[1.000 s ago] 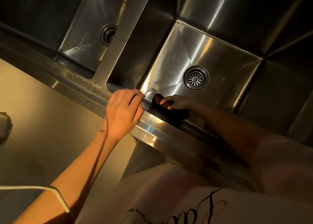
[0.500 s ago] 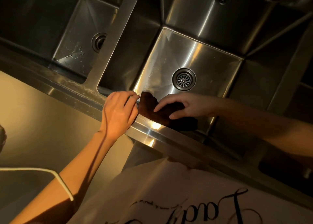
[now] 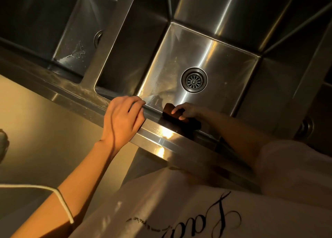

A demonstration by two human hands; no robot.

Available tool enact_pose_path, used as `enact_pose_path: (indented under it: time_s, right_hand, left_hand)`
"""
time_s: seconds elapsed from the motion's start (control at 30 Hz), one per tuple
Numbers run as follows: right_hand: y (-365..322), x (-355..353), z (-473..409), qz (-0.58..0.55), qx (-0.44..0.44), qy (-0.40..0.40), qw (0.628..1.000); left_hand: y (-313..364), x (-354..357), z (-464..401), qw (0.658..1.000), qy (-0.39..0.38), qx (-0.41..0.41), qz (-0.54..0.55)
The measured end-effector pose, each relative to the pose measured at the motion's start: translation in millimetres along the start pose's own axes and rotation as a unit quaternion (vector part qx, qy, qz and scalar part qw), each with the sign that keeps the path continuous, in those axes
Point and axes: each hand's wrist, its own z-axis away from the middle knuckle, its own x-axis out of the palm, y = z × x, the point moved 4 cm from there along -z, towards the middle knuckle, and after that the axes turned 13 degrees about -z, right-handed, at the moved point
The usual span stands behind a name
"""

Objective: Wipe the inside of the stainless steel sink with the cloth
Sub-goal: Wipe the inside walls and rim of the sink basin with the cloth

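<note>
Stainless steel sink (image 3: 224, 61) fills the upper frame – right basin, round drain (image 3: 194, 80) in its floor, second basin (image 3: 79, 40) to the left past a divider. Left hand (image 3: 124, 119) grips the sink's front rim, fingers curled over the edge. Right hand (image 3: 186, 111) reaches inside, fingers curled on the dark cloth (image 3: 177, 116) – cloth pressed against the near inner wall, just below the rim.

Dim, warm amber light from nine o'clock; glare on the sink rim (image 3: 165, 132); deep shadow toward three o'clock; soft blur.
</note>
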Motion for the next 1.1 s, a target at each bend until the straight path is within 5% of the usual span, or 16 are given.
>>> enact_pose_path:
  time_s: [0.2,0.57,1.1]
  right_hand:
    - [-26.0,0.1,44.2,0.002,-0.039,-0.011,0.999]
    - [-98.3,-7.0,210.3,-0.065,-0.130,-0.149,0.978]
    - [23.6,-11.7,41.4,-0.045,0.099,0.027,0.994]
  left_hand:
    - [7.5,-1.7,-1.1,1.000,-0.013,0.015,0.001]
    - [21.5,-12.2,-9.8,0.999,0.003,-0.022,0.027]
    - [28.2,2.4,-17.2,0.999,0.001,0.033,0.025]
